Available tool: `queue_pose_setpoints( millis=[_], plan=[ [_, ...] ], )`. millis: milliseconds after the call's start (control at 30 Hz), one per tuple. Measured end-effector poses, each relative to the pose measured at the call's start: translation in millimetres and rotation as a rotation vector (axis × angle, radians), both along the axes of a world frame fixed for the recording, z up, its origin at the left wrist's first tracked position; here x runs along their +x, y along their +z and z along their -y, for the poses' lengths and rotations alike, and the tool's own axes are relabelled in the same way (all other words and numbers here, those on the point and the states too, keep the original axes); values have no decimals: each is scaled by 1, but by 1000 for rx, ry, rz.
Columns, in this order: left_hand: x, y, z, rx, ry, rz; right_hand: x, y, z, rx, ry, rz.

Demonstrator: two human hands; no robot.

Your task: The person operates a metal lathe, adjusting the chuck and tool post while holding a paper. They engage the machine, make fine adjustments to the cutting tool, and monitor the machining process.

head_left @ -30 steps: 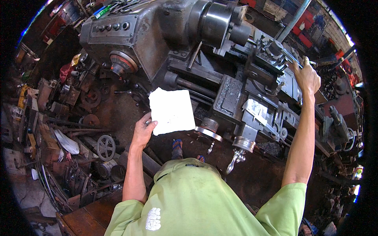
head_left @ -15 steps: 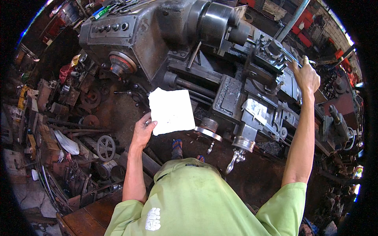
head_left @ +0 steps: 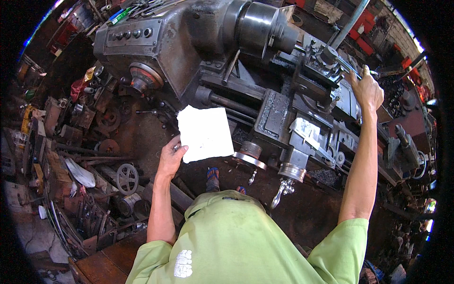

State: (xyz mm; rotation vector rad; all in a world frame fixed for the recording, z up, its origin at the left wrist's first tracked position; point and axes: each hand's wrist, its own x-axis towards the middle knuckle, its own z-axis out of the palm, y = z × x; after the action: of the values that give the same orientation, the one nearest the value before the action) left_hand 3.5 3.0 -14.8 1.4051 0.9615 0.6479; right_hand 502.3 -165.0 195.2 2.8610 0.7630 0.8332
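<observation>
My left hand pinches the lower left edge of a white sheet of paper, thumb on top. The sheet has a ragged upper left edge and a few faint marks. On the far right, my right hand is on the outer end of a long steel lever, with its index finger stretched along it. That lever runs from the tool post of a large metal lathe. Left of the tool post, a shiny cylindrical chuck holds a round dark workpiece.
The lathe's headstock carries a row of knobs. Metal chips cover the carriage. Two crank handwheels stick out in front of me. Scrap metal and a spoked wheel lie on the left.
Both hands keep their place and grip. The view has shifted only very slightly; the chuck's workpiece looks a little different in outline.
</observation>
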Motion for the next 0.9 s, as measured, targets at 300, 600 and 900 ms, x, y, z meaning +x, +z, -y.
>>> queue_pose_setpoints(
  millis=[300,600,900],
  plan=[
    [0,3,1,-33,4,14,3,-3,1,27,25,23],
    [-1,1,1,-25,7,7,4,-4,1,29,20,25],
    [0,4,3,-47,18,9,3,-4,1,31,18,27]
  ],
)
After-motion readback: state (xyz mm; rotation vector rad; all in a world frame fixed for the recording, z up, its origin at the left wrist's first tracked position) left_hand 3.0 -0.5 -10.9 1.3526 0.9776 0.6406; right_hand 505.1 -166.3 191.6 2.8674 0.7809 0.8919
